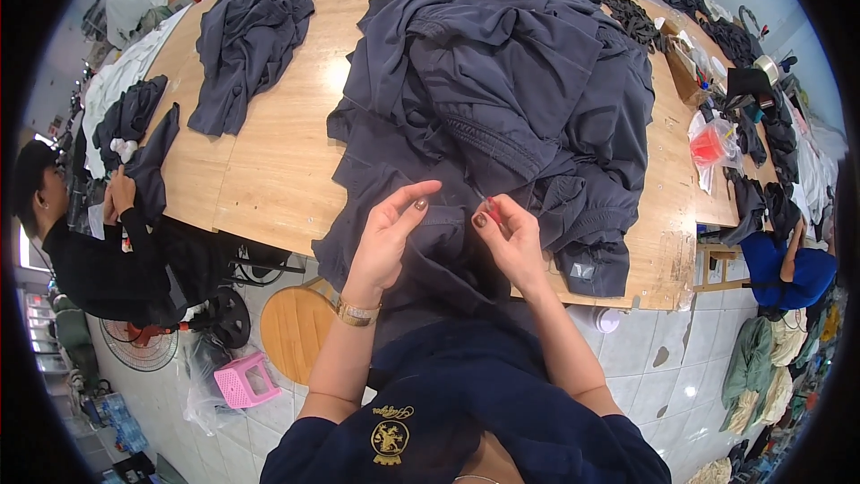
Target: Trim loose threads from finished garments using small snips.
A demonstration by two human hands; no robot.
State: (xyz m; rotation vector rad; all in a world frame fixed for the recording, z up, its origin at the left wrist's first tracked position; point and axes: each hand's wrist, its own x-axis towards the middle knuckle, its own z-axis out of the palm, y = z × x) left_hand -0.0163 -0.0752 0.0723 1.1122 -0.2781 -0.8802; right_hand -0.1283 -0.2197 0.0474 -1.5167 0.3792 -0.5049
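A large heap of dark grey garments [528, 72] with gathered elastic waistbands covers the table before me. Over the near part of the heap, my left hand [383, 237] has its forefinger stretched out and its thumb apart from it; I make out nothing between them. My right hand [515, 246] pinches a small red-handled tool [494, 211] whose thin tip points toward the cloth. Its exact kind is too small to tell. Dark grey cloth [421, 242] lies below both hands and hangs over the table's near edge toward my lap.
The wooden table [296, 161] bears another grey garment [251, 54] at left. A person in black [98, 251] sits at the left, handling cloth. At right are a plastic bag with something red [712, 143] and a person in blue [779, 273]. A round wooden stool [296, 332] and pink stool [246, 381] stand below.
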